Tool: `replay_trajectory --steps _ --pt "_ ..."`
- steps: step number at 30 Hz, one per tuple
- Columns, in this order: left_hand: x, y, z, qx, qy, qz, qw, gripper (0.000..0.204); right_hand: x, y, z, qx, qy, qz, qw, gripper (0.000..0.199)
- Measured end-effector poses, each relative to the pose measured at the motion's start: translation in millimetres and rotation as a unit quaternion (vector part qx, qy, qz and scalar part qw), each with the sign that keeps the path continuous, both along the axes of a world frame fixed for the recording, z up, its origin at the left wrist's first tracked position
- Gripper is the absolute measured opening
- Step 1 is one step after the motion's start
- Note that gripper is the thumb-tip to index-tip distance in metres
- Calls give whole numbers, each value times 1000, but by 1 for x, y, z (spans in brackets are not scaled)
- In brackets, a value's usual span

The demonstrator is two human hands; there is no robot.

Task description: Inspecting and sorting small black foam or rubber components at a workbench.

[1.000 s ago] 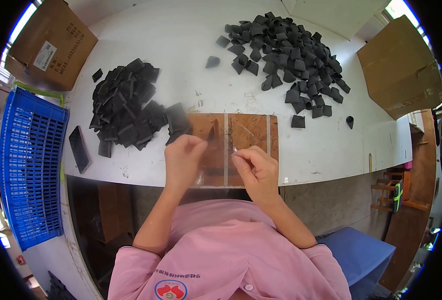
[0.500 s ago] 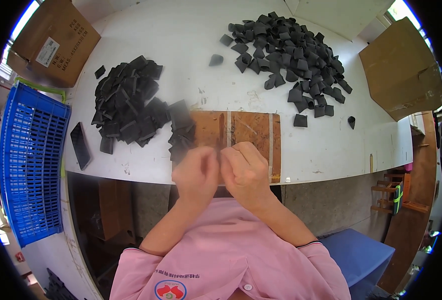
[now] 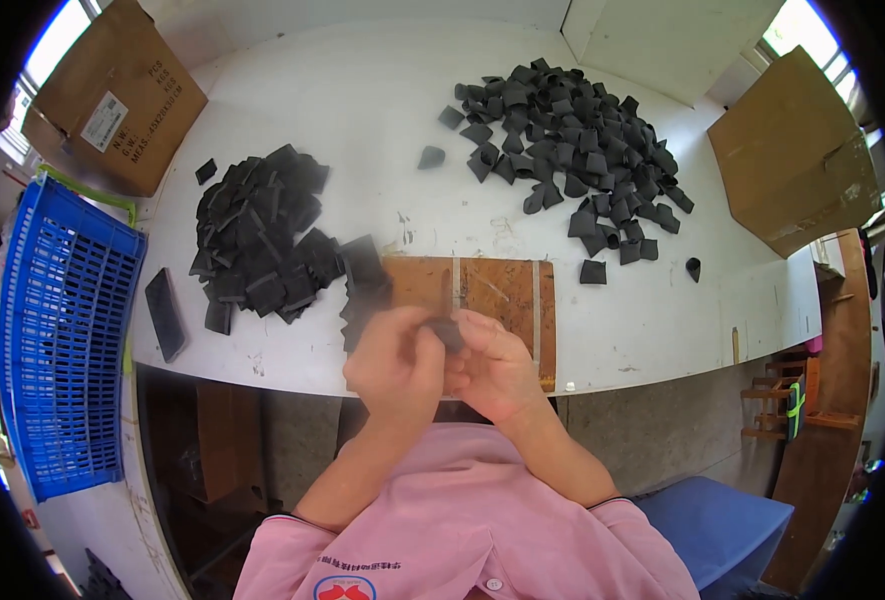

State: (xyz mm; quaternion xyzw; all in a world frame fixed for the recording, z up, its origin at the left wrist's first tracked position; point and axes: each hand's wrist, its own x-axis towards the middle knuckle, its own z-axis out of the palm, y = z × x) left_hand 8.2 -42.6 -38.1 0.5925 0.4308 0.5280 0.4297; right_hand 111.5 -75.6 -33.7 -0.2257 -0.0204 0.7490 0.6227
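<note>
You hold one small black piece [image 3: 449, 330] pinched between both hands, left hand [image 3: 394, 362] and right hand [image 3: 494, 368], just above the bench [image 3: 382, 120] edge. Keep your fingertips close on it, over the wooden board [image 3: 487, 290], with the left pile [image 3: 262, 240] within reach.

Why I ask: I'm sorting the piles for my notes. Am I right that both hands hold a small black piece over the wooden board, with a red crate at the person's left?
Not quite: the crate is blue, not red, as the head view shows. The rest stands: the left hand and right hand hold a small black piece together over the wooden board, and the crate sits at the person's left.
</note>
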Motion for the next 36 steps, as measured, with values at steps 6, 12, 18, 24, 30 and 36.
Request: replay_trajectory --steps 6,12,18,24,30,36 --pt "-14 29 28 -331 -492 -297 749 21 26 13 43 136 -373 34 917 22" --pt "-13 54 28 -379 -538 -335 675 21 34 47 31 150 -332 91 927 24" --pt "-3 43 35 -187 -299 -200 914 28 31 35 24 164 -481 -16 861 24" --pt "0 49 54 126 -69 -231 962 19 26 17 44 250 -737 -244 579 31" --pt "3 38 49 6 -274 -186 944 10 13 21 52 265 -768 -268 518 26" --pt "2 28 57 -184 -444 -156 863 11 14 29 53 296 -816 -320 381 23"
